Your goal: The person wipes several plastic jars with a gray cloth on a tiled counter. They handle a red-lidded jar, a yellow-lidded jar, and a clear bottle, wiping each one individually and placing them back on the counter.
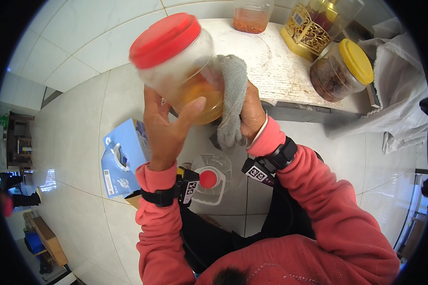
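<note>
A clear round jar (199,85) with a wide red screw lid (167,39) is held up, tilted, in front of me. Amber liquid lies in its lower part, with something pale in it. My left hand (167,128) supports the jar from the near left side, thumb along its wall. On the right, my right hand (253,110) presses a grey terry cloth (232,99) against the jar's base and side. Most of the right fingers are hidden behind the cloth.
A worn white tabletop (232,46) bears a jar of reddish contents (251,17), a gold ornate bottle box (306,32) and a yellow-lidded jar (339,71). Greyish sheeting (396,82) drapes at right. On the tiled floor stand a blue carton (125,156) and a red-capped plastic jug (210,178).
</note>
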Action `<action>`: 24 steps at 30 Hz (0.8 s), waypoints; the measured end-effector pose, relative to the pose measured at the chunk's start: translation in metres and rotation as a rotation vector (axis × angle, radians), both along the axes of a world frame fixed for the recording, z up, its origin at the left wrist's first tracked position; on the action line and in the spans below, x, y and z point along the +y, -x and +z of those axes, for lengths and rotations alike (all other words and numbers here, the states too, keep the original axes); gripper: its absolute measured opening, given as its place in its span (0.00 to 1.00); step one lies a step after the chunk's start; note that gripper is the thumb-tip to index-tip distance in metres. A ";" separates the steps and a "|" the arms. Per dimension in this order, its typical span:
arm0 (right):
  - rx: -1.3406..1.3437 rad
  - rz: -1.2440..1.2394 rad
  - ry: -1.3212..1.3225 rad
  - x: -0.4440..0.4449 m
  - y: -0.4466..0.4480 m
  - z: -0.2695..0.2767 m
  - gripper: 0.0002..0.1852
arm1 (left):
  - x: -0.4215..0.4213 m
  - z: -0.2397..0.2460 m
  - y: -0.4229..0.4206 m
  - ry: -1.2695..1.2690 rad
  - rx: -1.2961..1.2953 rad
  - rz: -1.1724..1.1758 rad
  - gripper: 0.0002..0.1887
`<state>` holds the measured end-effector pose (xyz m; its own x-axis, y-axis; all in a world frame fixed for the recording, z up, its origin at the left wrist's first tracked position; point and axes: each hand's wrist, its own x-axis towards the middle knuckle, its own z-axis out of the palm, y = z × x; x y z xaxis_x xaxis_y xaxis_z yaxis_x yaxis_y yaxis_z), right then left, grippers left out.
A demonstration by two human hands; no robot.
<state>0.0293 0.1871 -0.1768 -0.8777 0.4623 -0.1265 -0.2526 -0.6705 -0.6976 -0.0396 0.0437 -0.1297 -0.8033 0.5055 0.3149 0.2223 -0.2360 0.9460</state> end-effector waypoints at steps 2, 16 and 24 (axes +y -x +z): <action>-0.019 -0.029 -0.109 -0.001 -0.001 0.002 0.21 | 0.003 0.000 -0.005 -0.015 0.011 0.013 0.43; -0.121 0.216 -0.077 -0.015 -0.010 0.009 0.25 | -0.005 -0.015 0.009 -0.018 0.015 0.240 0.43; -0.102 0.079 -0.507 -0.002 -0.006 0.005 0.22 | -0.012 -0.010 0.011 0.003 -0.039 0.083 0.43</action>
<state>0.0353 0.1851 -0.1720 -0.9071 0.4207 0.0090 -0.1286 -0.2568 -0.9579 -0.0506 0.0313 -0.1400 -0.8541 0.4374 0.2813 0.2040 -0.2158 0.9549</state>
